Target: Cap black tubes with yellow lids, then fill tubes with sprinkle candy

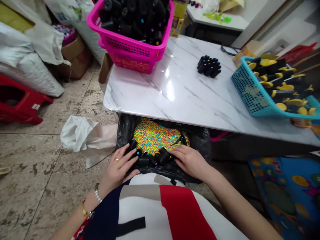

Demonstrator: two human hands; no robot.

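Observation:
A container lined with a black plastic bag (201, 143) holds many small multicoloured beads (155, 135). Along its near side lie several short black cylinders (144, 161), some showing coloured dots at their ends. My left hand (122, 165) rests on the left of these cylinders, fingers stretched out and apart, a ring on one of them. From the right, my right hand (188, 160) reaches in with its fingers extended, its tips beside a tilted black cylinder (163, 155) and the beads. Neither hand is visibly gripping anything; the right fingertips are partly hidden.
Above the container juts a white marbled table (160, 96). On it stand a pink basket (127, 50) full of black cylinders, a cluster of black cylinders (209, 66) and a blue basket (252, 96) with black and yellow pieces. A red stool (22, 100) and white sacks (30, 63) are at left.

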